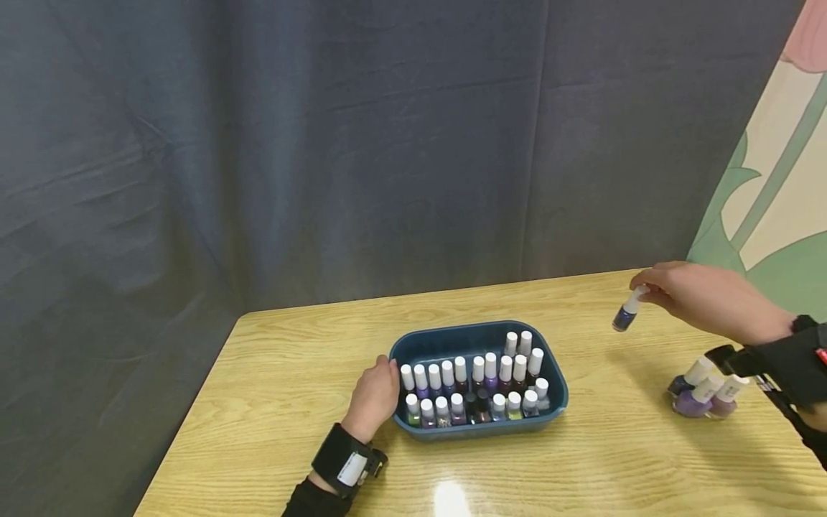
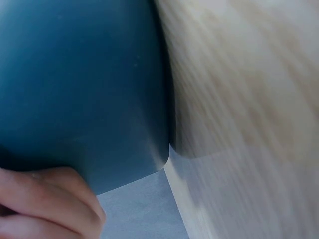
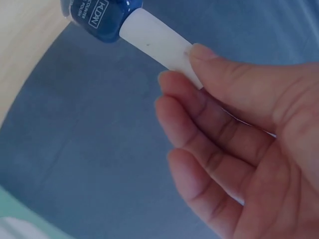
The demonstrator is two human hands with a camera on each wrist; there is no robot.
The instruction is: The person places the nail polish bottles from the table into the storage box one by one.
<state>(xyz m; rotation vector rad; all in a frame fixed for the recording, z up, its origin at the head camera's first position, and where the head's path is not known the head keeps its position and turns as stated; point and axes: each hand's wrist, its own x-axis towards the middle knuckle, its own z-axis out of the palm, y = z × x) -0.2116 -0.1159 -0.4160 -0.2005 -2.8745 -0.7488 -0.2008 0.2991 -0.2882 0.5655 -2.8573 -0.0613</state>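
In the head view my right hand (image 1: 713,296) is raised above the right side of the table. Its thumb and fingertips pinch the white cap of a dark blue nail polish bottle (image 1: 624,319), which hangs tilted with its glass end down to the left. White lettering shows on that bottle (image 3: 102,17) in the right wrist view. My left hand (image 1: 375,396) grips the left end of a dark blue plastic basin (image 1: 478,435), its fingers bent against the wall (image 2: 84,94). Rows of nail polish bottles (image 1: 491,373), mostly white-capped, stand inside; the back left of the basin shows bare floor.
Several white-capped nail polish bottles (image 1: 694,402) stand clustered on the wooden table (image 1: 291,373) at the right, below my right forearm and partly covered by the wrist strap. A dark grey cloth (image 1: 388,143) hangs behind the table. A floral-patterned panel (image 1: 775,179) is at the far right.
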